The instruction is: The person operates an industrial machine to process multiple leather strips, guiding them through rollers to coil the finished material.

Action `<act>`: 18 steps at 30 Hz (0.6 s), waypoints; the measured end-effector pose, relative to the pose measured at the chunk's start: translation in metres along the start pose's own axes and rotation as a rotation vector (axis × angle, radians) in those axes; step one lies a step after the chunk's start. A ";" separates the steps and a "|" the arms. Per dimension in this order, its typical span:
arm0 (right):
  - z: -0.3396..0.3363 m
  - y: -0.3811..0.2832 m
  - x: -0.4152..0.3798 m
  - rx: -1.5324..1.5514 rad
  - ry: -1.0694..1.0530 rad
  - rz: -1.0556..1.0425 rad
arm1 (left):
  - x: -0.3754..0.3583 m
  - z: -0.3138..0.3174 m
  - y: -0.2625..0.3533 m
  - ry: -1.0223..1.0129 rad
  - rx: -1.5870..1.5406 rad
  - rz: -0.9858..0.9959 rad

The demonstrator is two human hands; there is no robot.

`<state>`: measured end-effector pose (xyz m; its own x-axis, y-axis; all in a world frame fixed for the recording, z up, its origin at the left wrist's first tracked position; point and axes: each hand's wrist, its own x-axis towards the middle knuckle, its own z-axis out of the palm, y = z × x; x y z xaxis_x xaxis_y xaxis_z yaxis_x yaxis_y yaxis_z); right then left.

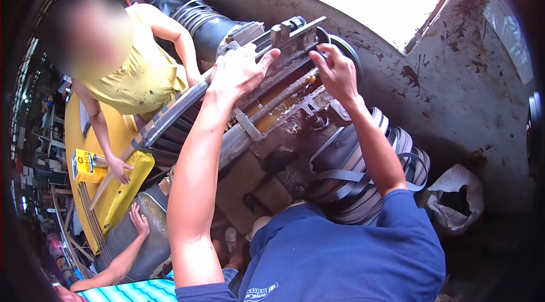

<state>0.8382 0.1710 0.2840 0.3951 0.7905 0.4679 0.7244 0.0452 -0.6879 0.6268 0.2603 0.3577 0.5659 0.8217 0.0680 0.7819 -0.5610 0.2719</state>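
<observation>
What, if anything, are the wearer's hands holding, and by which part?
Cannot be told: the left hand lies over the machine, the right hand curls near its end.

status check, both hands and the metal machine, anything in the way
Left hand at metal machine; right hand near its end, grips unclear; co-worker's arm close by, not blocking hands.
</observation>
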 end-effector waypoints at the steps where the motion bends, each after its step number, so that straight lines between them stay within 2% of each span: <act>1: -0.001 0.015 -0.010 0.002 0.031 0.008 | 0.003 0.003 -0.006 0.020 0.023 0.003; 4: 0.003 0.070 -0.043 0.070 0.164 0.061 | 0.012 0.005 -0.018 0.017 0.045 -0.031; 6: 0.005 0.097 -0.061 0.113 0.239 0.048 | 0.013 -0.005 -0.017 -0.057 0.051 -0.095; 8: 0.008 0.115 -0.074 0.145 0.184 0.186 | 0.014 -0.008 -0.022 -0.059 0.036 -0.135; 13: 0.013 0.107 -0.087 0.100 0.275 0.140 | 0.013 -0.016 -0.031 -0.096 0.036 -0.178; 18: 0.017 0.100 -0.092 0.051 0.312 0.061 | 0.006 -0.017 -0.032 -0.005 0.042 -0.183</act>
<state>0.8645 0.1135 0.1632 0.5963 0.5680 0.5673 0.6682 0.0405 -0.7429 0.6007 0.2849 0.3654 0.4141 0.9101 0.0162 0.8823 -0.4057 0.2385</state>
